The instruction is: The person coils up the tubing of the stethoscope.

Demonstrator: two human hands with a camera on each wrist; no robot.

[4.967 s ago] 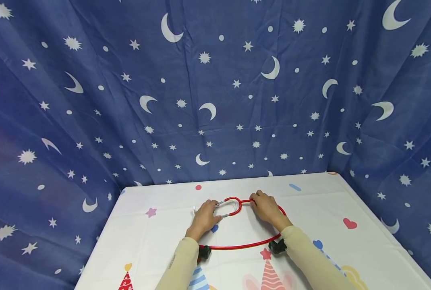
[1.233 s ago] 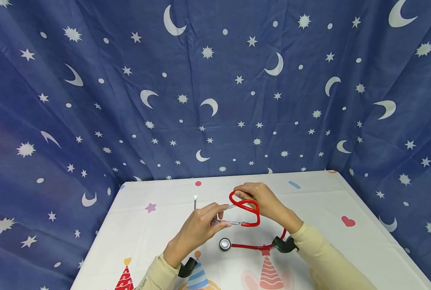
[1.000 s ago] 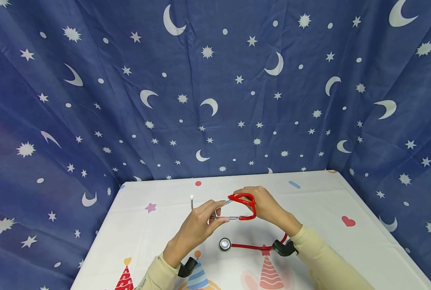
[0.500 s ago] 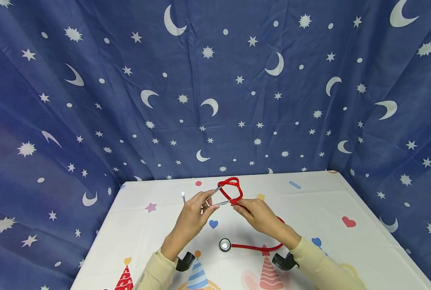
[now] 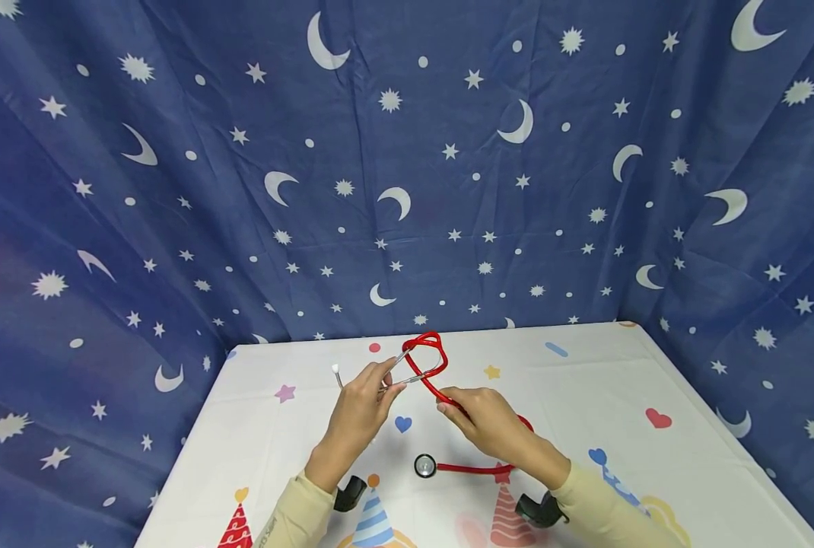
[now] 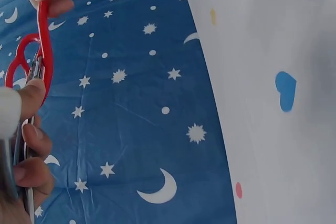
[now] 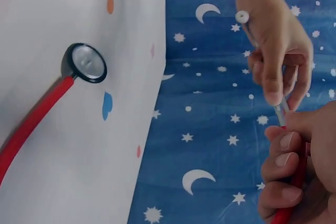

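A stethoscope with red tubing [image 5: 430, 389] is held partly above the table. My left hand [image 5: 354, 409] grips its metal ear tubes [image 6: 29, 150], and one white ear tip [image 5: 335, 368] sticks out beyond the knuckles. The red Y-part bends back on itself in a loop beyond the fingers, the tubing crossing by the metal tubes. My right hand [image 5: 494, 426] pinches the tubing just right of this loop, fingers curled round it in the right wrist view. From there the tubing curves down to the round chest piece [image 5: 424, 466], which lies on the tablecloth.
The table has a white cloth [image 5: 270, 434] printed with party hats, hearts and stars. A blue curtain [image 5: 407, 152] with moons and stars hangs behind and at both sides. Black straps with camera mounts [image 5: 350, 493] sit at both wrists.
Five seconds ago the stethoscope lay on the table. Both hands have since lifted its upper end. Over the last second they shifted left, and my right hand drew the tubing down across the ear tubes.
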